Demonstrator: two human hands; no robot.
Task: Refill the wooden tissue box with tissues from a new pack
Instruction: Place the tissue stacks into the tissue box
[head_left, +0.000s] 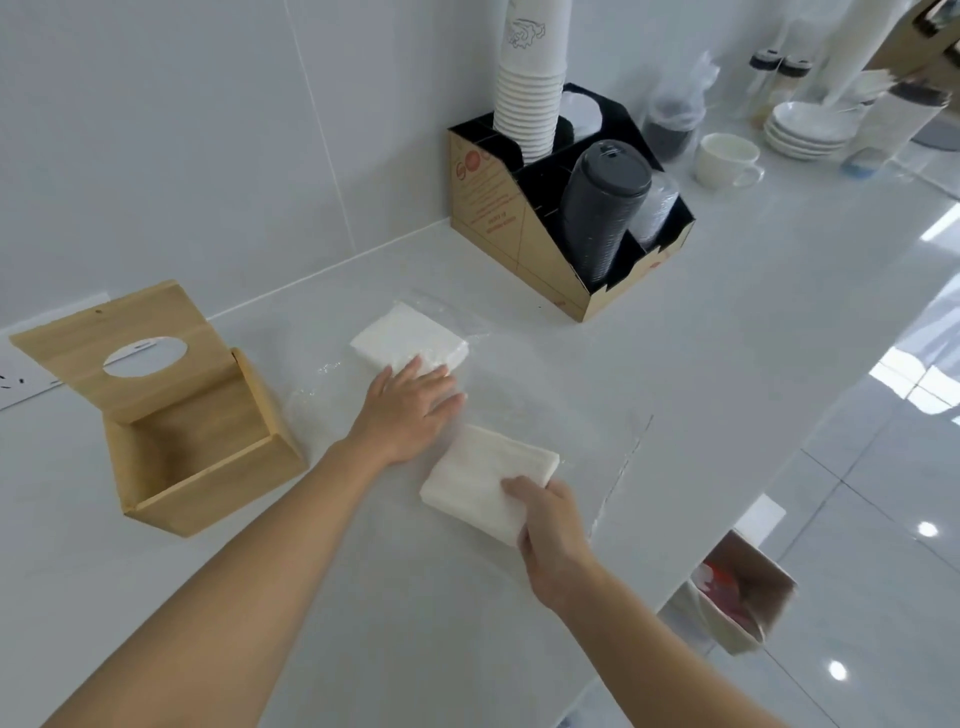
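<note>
The wooden tissue box (208, 467) stands at the left of the white counter with its lid (130, 353) swung up and its inside bare. A stack of white tissues (408, 338) lies in a clear plastic wrapper (467, 322) mid-counter. My left hand (410, 405) rests flat on the wrapper, fingers spread, touching the near edge of that stack. A second stack of tissues (478, 473) lies nearer to me, and my right hand (550, 525) grips its near right corner.
A cardboard organiser (498, 218) with paper cups (530, 78) and black lids (602, 208) stands at the back. A white mug (724, 158), plates (805, 127) and jars sit far right. The counter edge (727, 530) runs at the right, with a box (743, 592) on the floor below.
</note>
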